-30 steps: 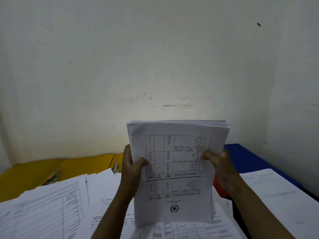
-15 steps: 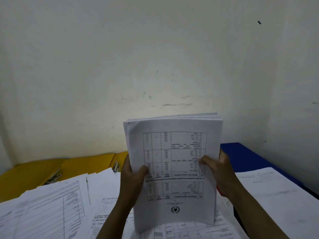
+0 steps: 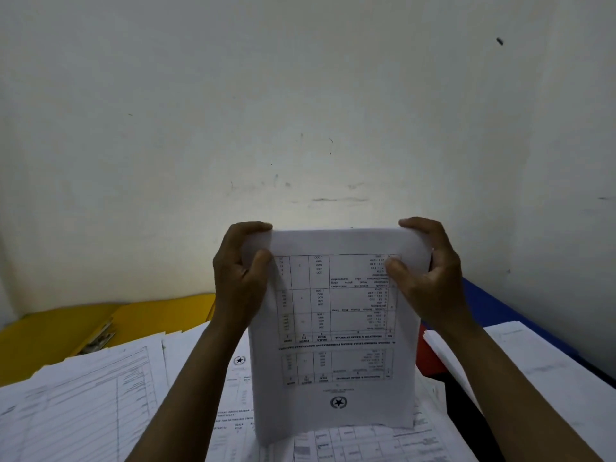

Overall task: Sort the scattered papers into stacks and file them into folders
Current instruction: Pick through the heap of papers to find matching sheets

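Upright at lower centre: paper stack (image 3: 336, 331), gripped at its top corners by left hand (image 3: 240, 281) and right hand (image 3: 430, 278), fingers curled round. Printed table upside down, text too small to read; star emblem near bottom edge. Lower edge standing on scattered papers (image 3: 100, 405) hiding the surface.

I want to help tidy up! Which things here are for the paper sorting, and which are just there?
For the job:
paper stack, held by left hand and right hand
loose papers
yellow folder
blue folder
red folder

Just there:
wall
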